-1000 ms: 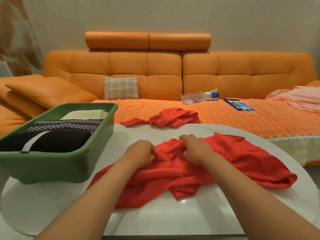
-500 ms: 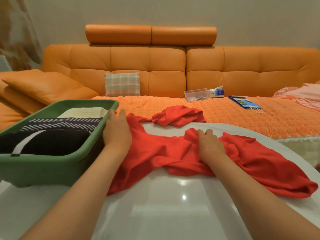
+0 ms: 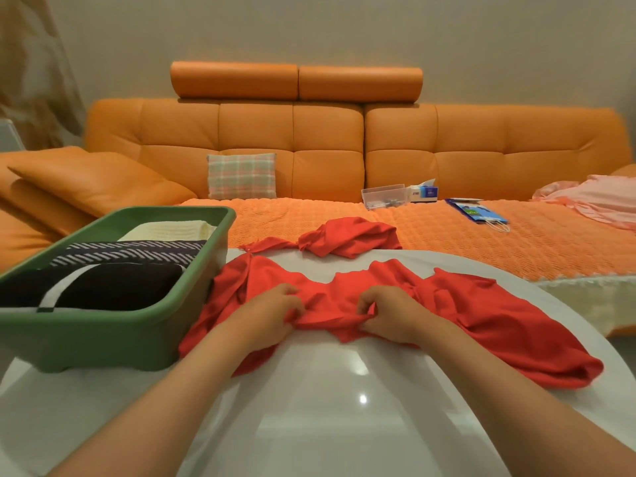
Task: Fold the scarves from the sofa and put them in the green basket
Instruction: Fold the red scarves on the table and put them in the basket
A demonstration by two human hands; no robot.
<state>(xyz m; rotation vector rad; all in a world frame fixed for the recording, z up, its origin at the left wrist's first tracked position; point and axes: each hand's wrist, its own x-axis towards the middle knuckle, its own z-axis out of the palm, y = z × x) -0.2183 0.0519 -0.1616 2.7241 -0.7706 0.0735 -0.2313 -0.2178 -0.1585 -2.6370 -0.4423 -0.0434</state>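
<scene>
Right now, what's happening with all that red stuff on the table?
A person is folding a red scarf on the white table. The left hand and right hand each pinch the cloth near its middle. The scarf lies spread and crumpled, not yet folded, and a red bunch, seemingly its far end, rests on the sofa. The green basket, on the left, already holds three folded scarves: black, striped and cream.
</scene>
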